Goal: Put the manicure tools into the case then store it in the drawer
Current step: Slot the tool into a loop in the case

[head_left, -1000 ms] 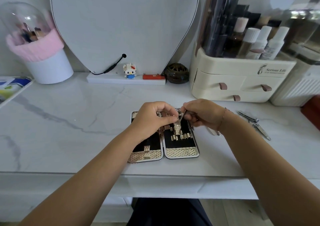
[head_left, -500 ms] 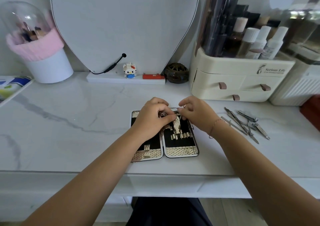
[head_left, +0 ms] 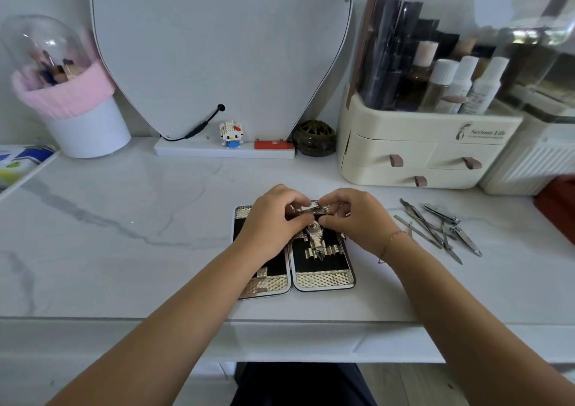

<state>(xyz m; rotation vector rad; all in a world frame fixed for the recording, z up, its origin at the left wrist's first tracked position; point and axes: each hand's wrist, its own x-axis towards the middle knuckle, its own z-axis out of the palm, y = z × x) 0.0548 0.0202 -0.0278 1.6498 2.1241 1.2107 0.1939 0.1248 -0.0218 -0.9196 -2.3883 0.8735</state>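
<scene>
My view of the case (head_left: 323,279) is partly blocked. It lies open and flat on the white tabletop (head_left: 124,219), in the middle of the frame near the front edge. The left hand (head_left: 273,223) covers most of its left half, so I cannot see what is in there. The right half shows better: black inside, with a gold net pocket at the bottom and gold straps (head_left: 323,251) across the middle. Something shiny sits under the straps, but I cannot tell what it is.

Both hands meet over the top of the case. The left hand and the right hand (head_left: 357,223) each pinch one end of a small metal tool (head_left: 314,210) that lies sideways between them. The fingers are curled tight on it and hide its ends, so I cannot say which tool it is.

More loose tools (head_left: 435,228) lie in a thin silver pile on the tabletop to the right of the case, crossing over each other. The cream box with drawers (head_left: 404,147) stands behind them, upper right, its drawers closed. A red thing (head_left: 557,203) is cut off at the right edge.
</scene>
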